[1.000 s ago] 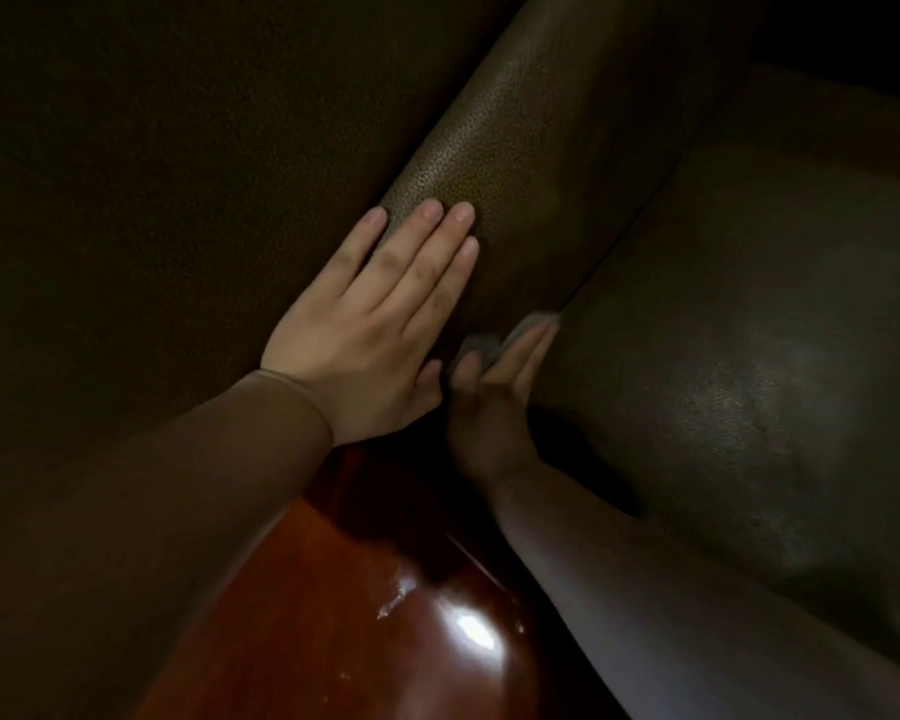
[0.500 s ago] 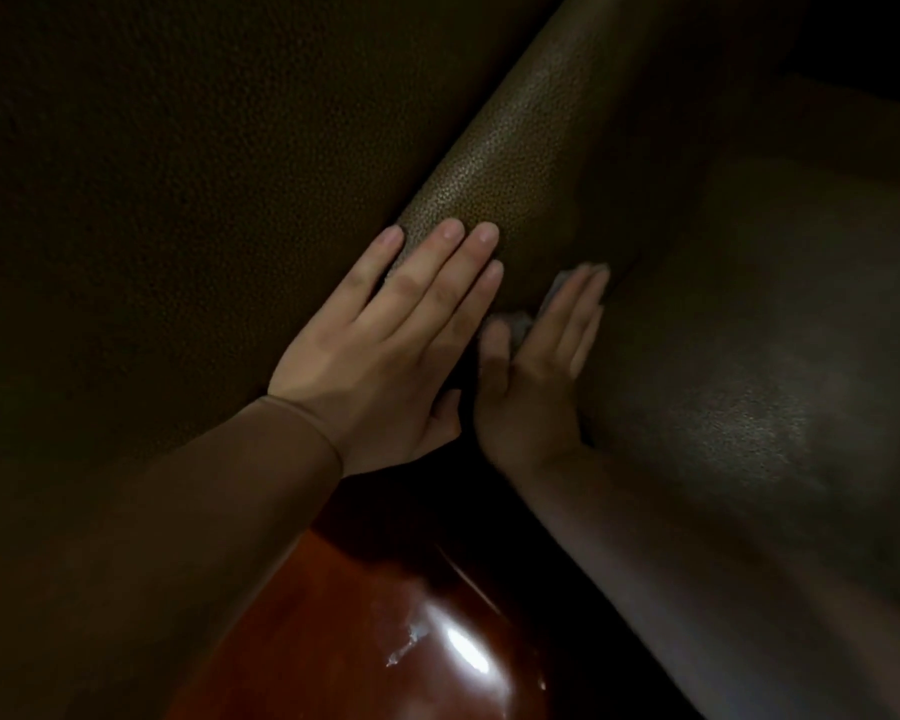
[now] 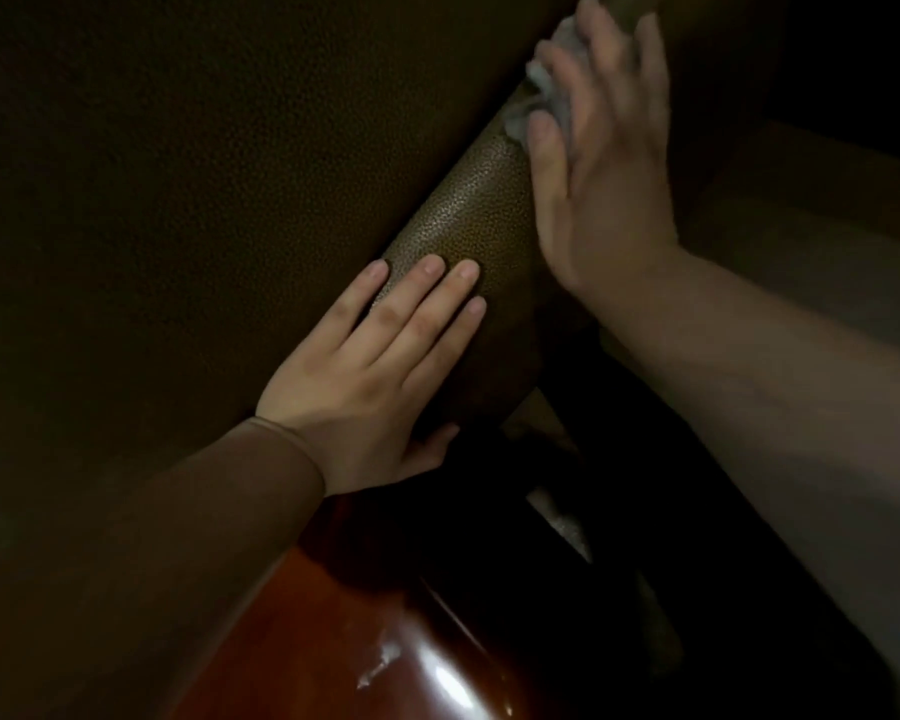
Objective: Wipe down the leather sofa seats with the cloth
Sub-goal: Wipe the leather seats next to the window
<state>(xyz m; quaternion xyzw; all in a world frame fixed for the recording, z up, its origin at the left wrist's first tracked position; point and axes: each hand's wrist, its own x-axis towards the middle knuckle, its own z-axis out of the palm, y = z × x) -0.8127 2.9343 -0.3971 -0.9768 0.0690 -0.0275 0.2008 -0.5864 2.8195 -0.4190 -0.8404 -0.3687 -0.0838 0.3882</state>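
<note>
Only one view is given, from the head camera, and it is dim. A pale cloth [image 3: 546, 83] is pressed against the rounded leather bolster [image 3: 468, 220] by the right hand [image 3: 601, 163], near the top edge of the picture; the fingers are laid out nearly straight over the cloth, so the grip is flat and spread rather than clamped, though slight motion blur leaves the fingertips unclear. The cloth is seen bunched beneath and just beyond the thumb and forefinger. The left hand [image 3: 375, 376] is laid flat on the lower end of the same bolster, fingers straight and together, holding nothing, and appears to be used as a brace. The bolster's long axis is seen to run diagonally, from the lower middle near the left hand up and to the right under the cloth. The right hand is therefore the one at the cloth, and the left is well apart from it along that axis. To the right of the bolster a darker seat cushion [image 3: 801, 241] is made out, and a broad leather panel [image 3: 204, 174] fills the left. A glossy red-brown wooden surface [image 3: 333, 641] is seen at the bottom. The stroke is judged to be guided along the bolster's length, with the seat cushion to the right probably yet to be wiped.
</note>
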